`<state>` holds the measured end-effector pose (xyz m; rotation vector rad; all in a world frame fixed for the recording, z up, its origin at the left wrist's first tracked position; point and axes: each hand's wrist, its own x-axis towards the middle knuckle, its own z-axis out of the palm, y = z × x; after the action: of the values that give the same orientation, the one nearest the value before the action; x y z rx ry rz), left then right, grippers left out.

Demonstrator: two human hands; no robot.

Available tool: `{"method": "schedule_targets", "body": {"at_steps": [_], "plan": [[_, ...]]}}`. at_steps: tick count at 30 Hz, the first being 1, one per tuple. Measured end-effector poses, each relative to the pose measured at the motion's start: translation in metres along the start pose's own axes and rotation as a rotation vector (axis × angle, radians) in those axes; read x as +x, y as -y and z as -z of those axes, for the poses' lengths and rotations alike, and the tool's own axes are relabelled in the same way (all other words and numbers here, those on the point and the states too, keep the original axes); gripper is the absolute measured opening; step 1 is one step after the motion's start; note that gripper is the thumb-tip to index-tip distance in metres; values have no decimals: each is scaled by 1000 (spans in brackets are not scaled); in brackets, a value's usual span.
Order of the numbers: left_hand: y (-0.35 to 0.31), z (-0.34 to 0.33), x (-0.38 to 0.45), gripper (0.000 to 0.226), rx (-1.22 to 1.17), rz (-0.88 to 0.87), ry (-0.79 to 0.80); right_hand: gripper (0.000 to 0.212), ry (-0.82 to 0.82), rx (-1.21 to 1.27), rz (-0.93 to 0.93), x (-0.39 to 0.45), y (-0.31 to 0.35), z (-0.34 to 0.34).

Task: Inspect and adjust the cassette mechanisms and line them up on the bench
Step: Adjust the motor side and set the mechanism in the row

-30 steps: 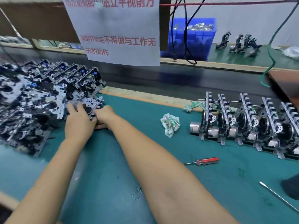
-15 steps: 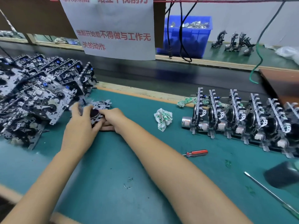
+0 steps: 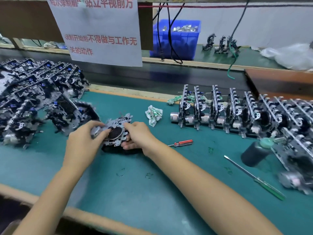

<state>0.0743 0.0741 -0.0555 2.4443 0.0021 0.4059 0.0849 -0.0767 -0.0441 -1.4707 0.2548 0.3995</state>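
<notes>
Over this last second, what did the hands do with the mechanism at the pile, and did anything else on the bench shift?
Both hands drew one cassette mechanism out of the pile and toward the person. It is now clear of the pile over the green mat, gripped by the left hand and the right hand. The lined-up row, red screwdriver and crumpled rag stayed put.

Bright, even light; motion blur, edges warped.
</notes>
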Motion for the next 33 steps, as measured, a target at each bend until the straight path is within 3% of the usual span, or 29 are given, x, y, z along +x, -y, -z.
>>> {"method": "schedule_targets", "body": {"at_steps": [2,4,8,14,19,23,25,30,33], "plan": [[-7,-1,0,8,-191,29,119,24,-93,-57,98,-8,0,11],[-14,-4,1,10,-230,5,190,26,-163,-147,160,-15,-1,19],[-33,-13,-8,16,-252,-71,156,29,-209,-164,205,-29,-3,37],[-68,-14,-27,16,-298,-296,159,26,-162,10,295,-85,-13,75],[-104,-23,-43,11,-295,-559,456,29,-98,22,116,-156,-40,129],[-131,-56,-57,13,-271,-751,703,44,-186,-40,-42,-202,-68,162],[-144,-71,-63,11,-261,-818,788,42,-254,-72,-98,-215,-79,172],[-163,-95,-68,15,-248,-919,912,50,-445,-423,-191,-231,-94,186],[-162,-101,-74,31,-242,-902,807,53,-628,-665,-99,-234,-92,196]]}}
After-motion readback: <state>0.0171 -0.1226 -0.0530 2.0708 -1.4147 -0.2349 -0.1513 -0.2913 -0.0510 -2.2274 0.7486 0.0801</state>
